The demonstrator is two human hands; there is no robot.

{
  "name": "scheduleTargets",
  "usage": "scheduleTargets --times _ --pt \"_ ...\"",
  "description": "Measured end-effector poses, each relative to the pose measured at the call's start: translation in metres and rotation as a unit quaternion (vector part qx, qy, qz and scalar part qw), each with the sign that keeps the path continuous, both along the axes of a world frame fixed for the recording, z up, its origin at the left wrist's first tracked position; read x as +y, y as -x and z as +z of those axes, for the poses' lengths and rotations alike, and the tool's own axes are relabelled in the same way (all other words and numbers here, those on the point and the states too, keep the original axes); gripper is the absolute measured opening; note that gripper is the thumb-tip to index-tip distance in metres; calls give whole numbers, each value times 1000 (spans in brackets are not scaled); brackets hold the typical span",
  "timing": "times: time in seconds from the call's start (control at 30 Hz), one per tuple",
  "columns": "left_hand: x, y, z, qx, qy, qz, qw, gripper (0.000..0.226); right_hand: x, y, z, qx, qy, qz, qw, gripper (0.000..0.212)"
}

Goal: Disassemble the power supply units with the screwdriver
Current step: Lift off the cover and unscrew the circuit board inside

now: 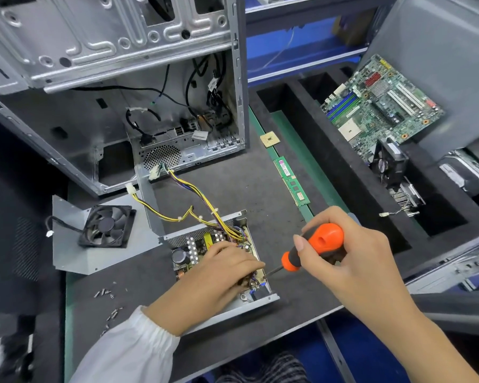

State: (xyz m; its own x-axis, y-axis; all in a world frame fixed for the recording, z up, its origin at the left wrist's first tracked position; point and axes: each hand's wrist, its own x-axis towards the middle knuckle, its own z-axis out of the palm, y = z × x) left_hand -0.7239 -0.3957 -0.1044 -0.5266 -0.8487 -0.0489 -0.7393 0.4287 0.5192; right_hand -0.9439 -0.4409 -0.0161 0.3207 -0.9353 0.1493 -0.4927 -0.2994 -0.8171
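An opened power supply unit [194,244] lies on the dark mat, its circuit board and yellow wire bundle [177,217] exposed. My left hand [221,275] rests on the board, fingers reaching into the components at its right edge. My right hand [351,252] grips an orange and black screwdriver [315,247]. Its thin shaft slants down and left, with the tip at the board's right edge beside my left fingertips. The unit's removed metal cover [72,258] lies to the left, with a black fan [107,226] on it.
An empty computer case [108,78] stands behind the unit. Loose screws [108,302] lie at the mat's left front. A RAM stick [291,181] and a CPU chip [269,140] sit on the green strip. A motherboard [382,106] and a cooler [398,175] fill foam trays at right.
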Motion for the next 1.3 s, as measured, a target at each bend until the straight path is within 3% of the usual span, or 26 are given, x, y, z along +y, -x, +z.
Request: scheduleTargets --times 0.2,0.37,0.63,0.83,1.0,1.13,1.3 --pt "2 5 6 -38 15 15 999 42 3 -1 -4 17 7 17 1000 20" --pt "1 7 11 -52 26 20 998 16 4 0 0 1 4 6 1000 19" --pt "2 5 3 -54 29 23 998 13 5 0 -2 25 -7 17 1000 23" --pt "-1 6 1 -61 64 10 996 9 1 -11 6 142 76 40 986 44" --pt "-10 6 6 -124 40 -44 990 29 -6 -23 17 215 157 60 962 53" --pt "-18 15 9 -185 76 -79 977 23 -7 -23 14 193 110 75 972 44" --pt "-16 10 3 -127 84 -91 984 19 -12 -15 14 164 42 61 984 43"
